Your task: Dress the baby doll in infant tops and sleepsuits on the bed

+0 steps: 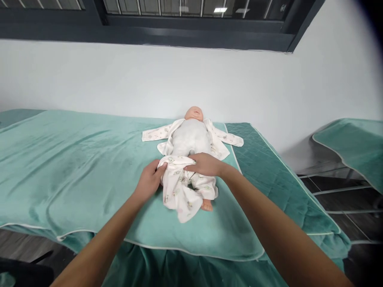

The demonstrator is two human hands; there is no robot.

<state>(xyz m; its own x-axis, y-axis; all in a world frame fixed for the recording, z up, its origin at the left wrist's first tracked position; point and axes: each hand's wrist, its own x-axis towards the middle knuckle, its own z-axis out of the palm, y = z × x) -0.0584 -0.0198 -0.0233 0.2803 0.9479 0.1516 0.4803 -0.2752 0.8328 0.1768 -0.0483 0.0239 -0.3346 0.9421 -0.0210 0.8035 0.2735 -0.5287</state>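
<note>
A baby doll (194,113) lies on its back, head toward the wall, its torso pale grey-white. An open white printed jacket (223,137) is spread beneath it with both sleeves out. White printed trousers (179,191) lie over the doll's legs, and one bare foot (206,205) shows at the right leg opening; the other foot is hidden in the cloth. My left hand (151,177) pinches the trousers' waistband at its left side. My right hand (205,164) grips the waistband near the middle, between the doll's thighs.
The doll rests on a green blanket (89,171) over a bed, with a darker quilted cover (269,175) at the right. Behind are a white wall (134,79) and a dark window frame (194,34). Another green-covered surface (356,147) stands at the far right.
</note>
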